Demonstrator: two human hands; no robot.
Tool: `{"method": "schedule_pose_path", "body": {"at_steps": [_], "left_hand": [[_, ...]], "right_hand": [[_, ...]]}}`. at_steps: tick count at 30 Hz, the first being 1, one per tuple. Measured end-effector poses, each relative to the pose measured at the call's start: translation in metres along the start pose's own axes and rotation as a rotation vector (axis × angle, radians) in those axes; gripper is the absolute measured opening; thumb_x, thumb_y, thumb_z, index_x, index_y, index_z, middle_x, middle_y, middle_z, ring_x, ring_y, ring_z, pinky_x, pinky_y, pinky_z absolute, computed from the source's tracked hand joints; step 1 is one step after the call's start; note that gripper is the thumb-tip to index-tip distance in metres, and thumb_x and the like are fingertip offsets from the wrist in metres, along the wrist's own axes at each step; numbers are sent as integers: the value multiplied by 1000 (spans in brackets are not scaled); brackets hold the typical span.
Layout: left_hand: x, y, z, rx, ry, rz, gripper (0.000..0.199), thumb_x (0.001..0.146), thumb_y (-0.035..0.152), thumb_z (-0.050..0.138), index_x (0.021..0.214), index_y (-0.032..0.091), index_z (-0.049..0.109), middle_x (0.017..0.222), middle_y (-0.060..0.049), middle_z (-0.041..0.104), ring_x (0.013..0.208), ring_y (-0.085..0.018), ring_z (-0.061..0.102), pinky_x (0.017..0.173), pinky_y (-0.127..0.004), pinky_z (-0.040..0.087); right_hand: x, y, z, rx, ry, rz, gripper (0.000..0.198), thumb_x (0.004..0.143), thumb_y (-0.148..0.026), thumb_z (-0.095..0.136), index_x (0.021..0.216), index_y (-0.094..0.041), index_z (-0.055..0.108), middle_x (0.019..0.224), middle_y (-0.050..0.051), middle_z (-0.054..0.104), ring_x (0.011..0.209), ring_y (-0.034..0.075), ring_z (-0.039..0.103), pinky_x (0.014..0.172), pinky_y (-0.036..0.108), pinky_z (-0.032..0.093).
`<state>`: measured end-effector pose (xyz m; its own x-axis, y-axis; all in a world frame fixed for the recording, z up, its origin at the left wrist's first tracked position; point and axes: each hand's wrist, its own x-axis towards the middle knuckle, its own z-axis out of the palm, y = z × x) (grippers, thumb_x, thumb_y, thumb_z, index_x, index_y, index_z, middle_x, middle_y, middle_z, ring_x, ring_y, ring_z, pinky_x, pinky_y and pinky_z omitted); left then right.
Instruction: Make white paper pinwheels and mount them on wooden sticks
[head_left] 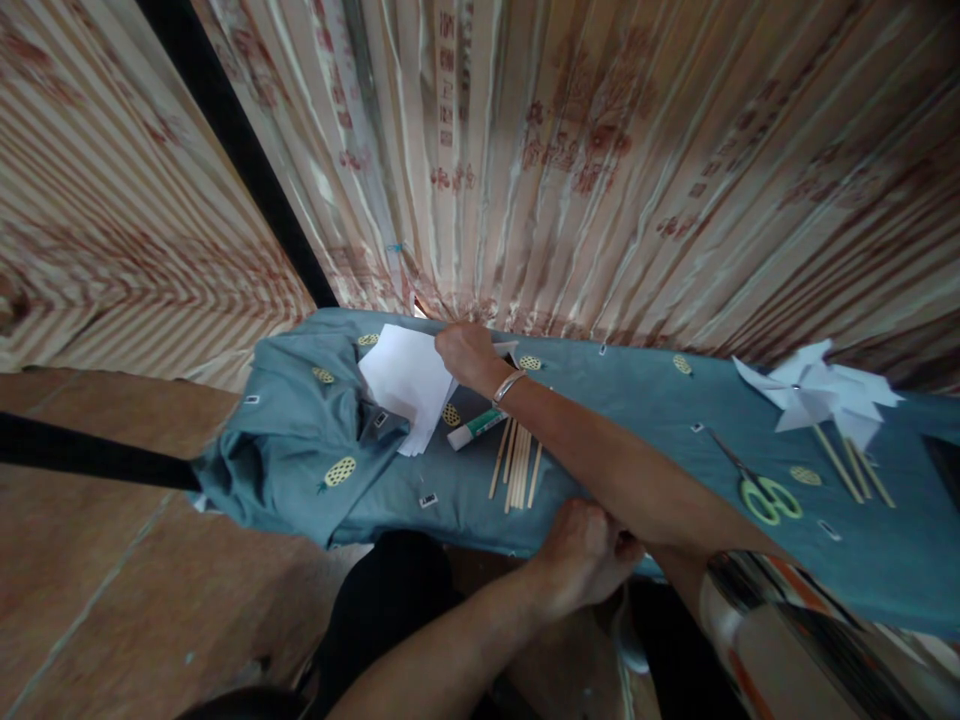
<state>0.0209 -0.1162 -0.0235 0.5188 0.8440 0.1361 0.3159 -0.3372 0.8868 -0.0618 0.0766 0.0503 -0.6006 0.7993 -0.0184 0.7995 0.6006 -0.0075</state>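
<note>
While papers (402, 372) lie just L of R grip (469, 354) (hold unclr) | L grip (582, 554): ditto

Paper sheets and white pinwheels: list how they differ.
1. The paper sheets lie flat in an overlapping pile, while the pinwheels are shaped into pointed blades.
2. Wooden sticks extend from under the pinwheels; none extend from the paper sheets.
3. The paper sheets are right beside the right hand; the pinwheels lie well away from it.

Shared: both are white and rest on the blue-green cloth.
</note>
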Motion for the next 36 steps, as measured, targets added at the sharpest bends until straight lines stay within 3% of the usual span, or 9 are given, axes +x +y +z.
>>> {"method": "schedule_pose_path", "body": {"at_steps": [5,9,14,17,21,24,27,31,36], "left_hand": [[1,-2,-1,58,-26,-4,11,78,15,64,68,15,65,72,-5,70,72,-19,66,63,-25,47],[2,3,-8,26,-46,-43,13,82,13,61,71,14,70,74,-5,72,67,-17,65,63,-25,46],[2,8,-16,-85,-63,-77,16,85,13,60,85,17,75,88,-4,76,78,-15,67,73,-24,50],[2,7,-17,-73,-61,-90,16,86,15,60,86,18,76,87,-3,76,78,-15,67,75,-25,51],[5,5,-17,-54,-14,-75,14,86,15,62,88,18,76,87,-3,75,79,-14,67,76,-24,51],[5,3,-18,-4,47,-30,14,89,17,61,88,18,75,85,-3,73,78,-14,67,75,-24,51],[4,1,-18,82,68,94,14,90,16,59,94,17,73,89,-5,72,81,-16,68,78,-26,53],[2,1,-16,321,75,273,19,91,18,59,108,16,68,102,-9,69,96,-21,66,88,-34,54],[8,3,-9,587,35,369,42,87,15,63,128,11,56,118,-16,65,107,-29,61,91,-45,53]], "right_hand": [[-4,1,-7,24,86,24,38,96,-7,37,106,-6,73,108,22,73,106,28,66,86,35,48],[-15,13,-19,145,201,123,32,97,-17,43,100,-8,74,104,17,74,98,24,66,85,33,46],[-45,48,-28,830,421,327,21,84,-16,64,64,-13,67,65,1,64,70,12,55,73,25,41],[-81,74,-27,1035,485,406,23,84,-22,63,62,-14,63,56,-4,54,58,8,48,62,22,39],[-153,104,-17,1242,596,535,21,82,-35,62,72,-17,64,66,-2,63,58,8,54,60,22,47],[-213,119,-1,1340,696,668,26,72,-44,72,71,-20,65,62,-4,62,54,8,54,56,22,51],[-264,123,19,1652,808,847,28,55,-37,87,69,-20,69,64,-5,65,54,6,56,53,17,53],[-311,115,43,1797,768,1031,35,42,-35,94,62,-20,69,63,-5,68,52,6,60,50,16,55],[-337,104,59,1814,649,1114,41,42,-42,95,65,-18,72,60,-4,68,48,8,63,45,16,53]]}}
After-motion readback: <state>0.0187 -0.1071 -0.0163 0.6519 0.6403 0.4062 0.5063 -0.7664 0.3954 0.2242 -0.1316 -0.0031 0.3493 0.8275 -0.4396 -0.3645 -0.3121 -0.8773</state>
